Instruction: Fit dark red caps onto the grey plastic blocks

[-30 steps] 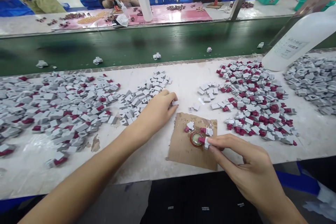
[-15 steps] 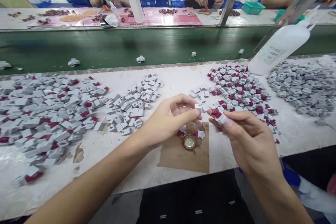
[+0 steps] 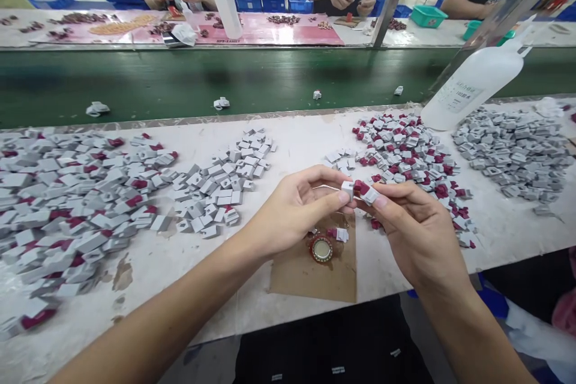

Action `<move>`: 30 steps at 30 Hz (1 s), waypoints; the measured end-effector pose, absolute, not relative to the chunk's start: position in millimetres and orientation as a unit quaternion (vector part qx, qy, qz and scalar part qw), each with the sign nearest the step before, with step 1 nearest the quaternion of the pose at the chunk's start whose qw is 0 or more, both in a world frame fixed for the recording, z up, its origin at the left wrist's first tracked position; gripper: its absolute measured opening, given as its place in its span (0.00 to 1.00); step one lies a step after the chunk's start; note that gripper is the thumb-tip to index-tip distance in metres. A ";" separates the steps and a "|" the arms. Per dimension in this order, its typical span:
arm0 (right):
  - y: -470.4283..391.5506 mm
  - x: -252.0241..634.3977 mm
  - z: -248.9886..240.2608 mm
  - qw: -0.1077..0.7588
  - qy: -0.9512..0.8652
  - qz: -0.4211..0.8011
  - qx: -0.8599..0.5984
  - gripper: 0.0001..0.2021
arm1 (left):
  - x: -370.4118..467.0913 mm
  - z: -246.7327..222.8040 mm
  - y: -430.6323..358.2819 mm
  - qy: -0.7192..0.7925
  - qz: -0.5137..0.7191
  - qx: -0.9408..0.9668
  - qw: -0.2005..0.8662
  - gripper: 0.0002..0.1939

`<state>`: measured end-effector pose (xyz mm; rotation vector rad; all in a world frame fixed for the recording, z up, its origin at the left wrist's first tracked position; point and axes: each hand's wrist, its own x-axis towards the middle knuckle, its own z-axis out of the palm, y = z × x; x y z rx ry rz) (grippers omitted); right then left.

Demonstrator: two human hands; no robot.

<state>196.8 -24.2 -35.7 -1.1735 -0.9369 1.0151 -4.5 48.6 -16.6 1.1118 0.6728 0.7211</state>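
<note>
My left hand (image 3: 299, 207) pinches a small light grey block (image 3: 347, 189) between thumb and fingers. In my right hand (image 3: 418, 225) is a maroon and grey piece (image 3: 366, 192), whose maroon end meets the grey block or nearly so; the exact contact is too small to tell. Below the hands, a brown board (image 3: 315, 282) carries a bottle cap (image 3: 321, 249) and another maroon and grey piece (image 3: 338, 234). Grey blocks (image 3: 216, 192) lie in a pile left of my left hand, and maroon and grey pieces (image 3: 405, 150) are heaped beyond my right hand.
A large pile of grey and maroon pieces (image 3: 81, 192) covers the left side. At the right stand a white bottle (image 3: 472, 87) and a grey heap (image 3: 513, 147). A green belt (image 3: 270, 72) runs across, with people's hands working at the far table (image 3: 333, 36).
My hands have come together, bringing the maroon end of the right piece up to the grey block. The view has shifted slightly, and the small white bits on the belt appear further left.
</note>
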 end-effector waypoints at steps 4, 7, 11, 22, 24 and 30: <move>-21.1 199.0 -33.5 0.586 -0.447 0.436 -0.516 0.04 | -7.4 -15.0 50.4 0.319 0.318 0.528 0.720 0.08; -14.6 201.5 -28.5 0.560 -0.472 0.453 -0.508 0.05 | -11.5 -10.9 53.3 0.330 0.302 0.542 0.712 0.05; 4.3 201.7 -21.8 0.552 -0.486 0.458 -0.498 0.05 | -16.8 -3.7 66.0 0.341 0.303 0.567 0.686 0.04; 58.9 187.4 -9.4 0.520 -0.542 0.455 -0.478 0.07 | -42.4 4.4 119.3 0.329 0.292 0.609 0.660 0.04; 63.8 182.8 -10.4 0.518 -0.541 0.465 -0.472 0.06 | -45.5 3.4 121.1 0.326 0.307 0.595 0.667 0.05; 85.6 175.5 -11.1 0.474 -0.543 0.504 -0.476 0.08 | -54.3 -0.8 135.6 0.341 0.301 0.611 0.648 0.06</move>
